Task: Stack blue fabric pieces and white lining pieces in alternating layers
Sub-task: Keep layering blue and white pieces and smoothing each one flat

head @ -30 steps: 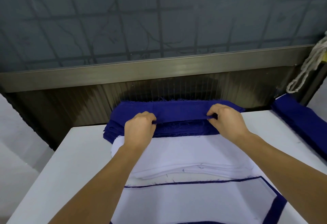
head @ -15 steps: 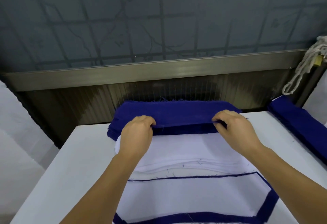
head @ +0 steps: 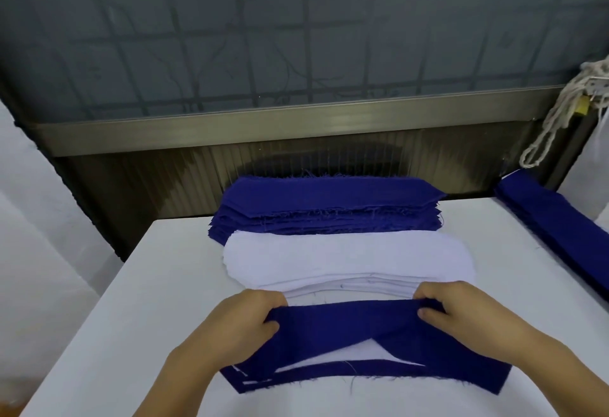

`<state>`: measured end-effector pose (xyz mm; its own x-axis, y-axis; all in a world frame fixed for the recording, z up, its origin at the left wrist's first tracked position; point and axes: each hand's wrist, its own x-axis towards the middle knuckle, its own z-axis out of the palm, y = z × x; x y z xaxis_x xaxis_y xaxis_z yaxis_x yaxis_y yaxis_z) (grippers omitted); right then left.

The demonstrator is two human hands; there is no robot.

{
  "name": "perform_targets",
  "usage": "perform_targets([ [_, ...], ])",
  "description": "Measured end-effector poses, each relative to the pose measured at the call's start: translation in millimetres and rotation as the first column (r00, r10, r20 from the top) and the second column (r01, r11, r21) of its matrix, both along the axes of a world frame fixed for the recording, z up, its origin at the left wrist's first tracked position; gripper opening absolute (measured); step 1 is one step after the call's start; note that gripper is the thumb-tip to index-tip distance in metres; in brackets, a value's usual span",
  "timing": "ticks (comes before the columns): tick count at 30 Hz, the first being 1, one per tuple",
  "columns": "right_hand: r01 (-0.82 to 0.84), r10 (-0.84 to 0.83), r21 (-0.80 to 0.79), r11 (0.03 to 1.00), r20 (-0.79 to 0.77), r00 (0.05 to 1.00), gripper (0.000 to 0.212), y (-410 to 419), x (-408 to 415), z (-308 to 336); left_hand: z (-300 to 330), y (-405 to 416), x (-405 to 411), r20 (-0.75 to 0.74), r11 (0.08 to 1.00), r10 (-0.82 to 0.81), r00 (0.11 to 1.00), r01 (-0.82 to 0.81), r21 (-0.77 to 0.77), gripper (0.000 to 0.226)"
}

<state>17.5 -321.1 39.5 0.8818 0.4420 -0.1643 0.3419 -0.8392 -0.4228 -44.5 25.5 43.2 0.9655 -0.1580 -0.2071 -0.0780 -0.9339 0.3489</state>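
A thick pile of blue fabric pieces (head: 326, 205) lies at the table's far edge. Just in front of it sits a pile of white lining pieces (head: 346, 256). Nearest me is the alternating stack (head: 362, 375), where a white lining shows above a blue bottom edge. My left hand (head: 244, 321) and my right hand (head: 458, 311) each pinch one end of a single blue fabric piece (head: 342, 324). The piece hangs slack over the near stack and covers the upper part of its white lining.
The white table (head: 131, 317) has open surface to the left. A long blue fabric bundle (head: 560, 219) lies along the right edge. A knotted white rope (head: 560, 113) hangs at the upper right. A dark ribbed wall panel and metal rail stand behind the table.
Both hands have carried one blue piece from the far blue pile back toward me, over the white pile, down onto the near stack.
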Motion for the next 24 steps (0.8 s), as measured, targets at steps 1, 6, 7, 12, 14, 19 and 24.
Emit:
perform_targets([
  [1,0.002,-0.002,-0.024,1.0,-0.007,1.0,0.008,-0.4,0.9,-1.8,-3.5,2.4,0.8,-0.019,1.0,0.006,1.0,-0.006,0.009,0.018],
  [6,0.067,-0.067,-0.019,0.998,0.042,0.997,0.012,2.2,4.6,2.8,-4.8,8.5,1.0,0.094,0.995,0.1,0.991,-0.101,0.008,0.025],
  [7,0.104,-0.104,0.012,0.995,0.12,0.987,0.011,4.5,4.5,6.6,-0.2,8.0,0.4,0.173,0.992,0.126,0.977,-0.128,0.002,0.023],
  [12,0.134,-0.207,0.161,0.978,0.641,0.739,0.023,4.5,-4.5,17.1,24.2,4.7,-11.5,0.56,0.974,0.21,0.802,-0.221,-0.049,0.02],
  [14,0.057,-0.132,0.126,0.99,0.737,0.662,0.035,-1.3,-14.1,4.3,20.9,3.9,-22.4,0.566,0.978,0.196,0.801,-0.201,-0.054,0.027],
  [19,-0.118,0.085,-0.01,0.993,0.75,0.656,0.026,-7.5,-34.3,-47.4,-20.2,-9.4,-45.1,0.502,0.996,0.035,0.864,-0.073,0.058,0.044],
  [24,-0.055,0.047,-0.01,0.998,0.659,0.751,0.058,-9.0,-36.8,-61.2,-40.9,-11.6,-48.7,0.469,0.999,0.009,0.883,-0.029,0.037,0.05],
])
